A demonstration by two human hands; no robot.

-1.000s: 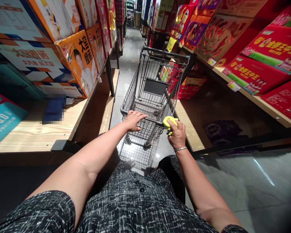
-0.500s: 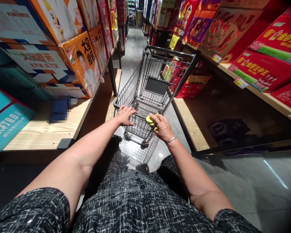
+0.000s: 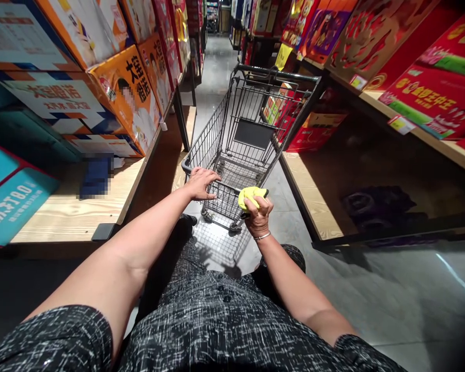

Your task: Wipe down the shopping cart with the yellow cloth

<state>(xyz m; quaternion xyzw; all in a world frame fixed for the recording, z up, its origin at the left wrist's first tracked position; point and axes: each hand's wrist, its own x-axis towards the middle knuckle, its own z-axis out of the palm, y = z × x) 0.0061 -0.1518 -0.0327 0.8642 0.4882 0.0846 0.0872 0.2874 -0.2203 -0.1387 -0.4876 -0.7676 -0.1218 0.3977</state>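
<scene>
A black wire shopping cart (image 3: pixel 251 133) stands in front of me in the aisle, its basket holding nothing I can see. My left hand (image 3: pixel 202 184) lies over the left corner of the cart's near rim, fingers stretched out and thumb apart. In my right hand (image 3: pixel 259 214) is a bunched bright yellow cloth (image 3: pixel 251 198), raised by the right end of that rim. My fingers wrap its near side, and its dark edge shows. Whether the cloth touches the rim I cannot tell.
On the left, orange drink cartons (image 3: pixel 127 93) and a turquoise carton (image 3: pixel 23 199) sit on a wooden shelf (image 3: pixel 73 222). Red gift boxes (image 3: pixel 422 95) line the right shelf. Below is a low wooden ledge (image 3: pixel 313 196); dark purple packages (image 3: pixel 380 206) lie there in shadow.
My right hand has turned upward and drawn slightly back from the rim, so more of the yellow cloth shows. My left hand stays on the cart. The view has shifted slightly.
</scene>
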